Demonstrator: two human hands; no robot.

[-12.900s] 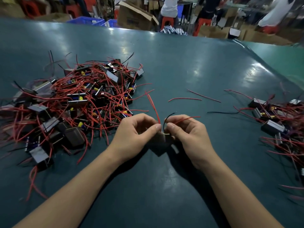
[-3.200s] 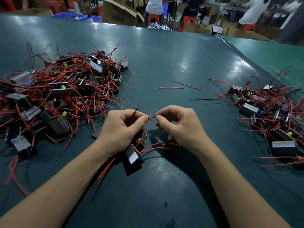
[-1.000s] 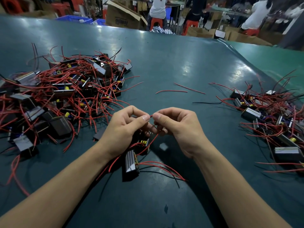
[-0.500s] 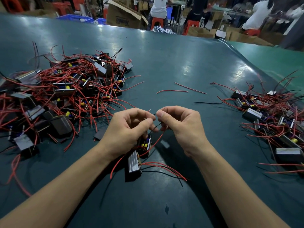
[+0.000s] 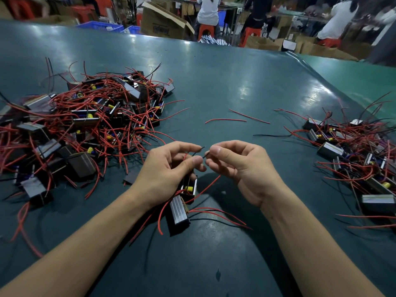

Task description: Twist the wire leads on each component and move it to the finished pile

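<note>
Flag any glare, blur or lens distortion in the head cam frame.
Head view: overhead lights leave bright glare patches on the glossy dark green table mat; the wide-angle lens bows the table's far edge; the background people and cardboard boxes are blurred, while the left hand, right hand and thin black wire lead are sharp; soft hand shadows fall beneath the forearms.

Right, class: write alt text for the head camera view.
Two hands, left and right, pinch a thin black lead of a small component above a green table, between a big pile of red-wired components and a smaller pile.
</note>
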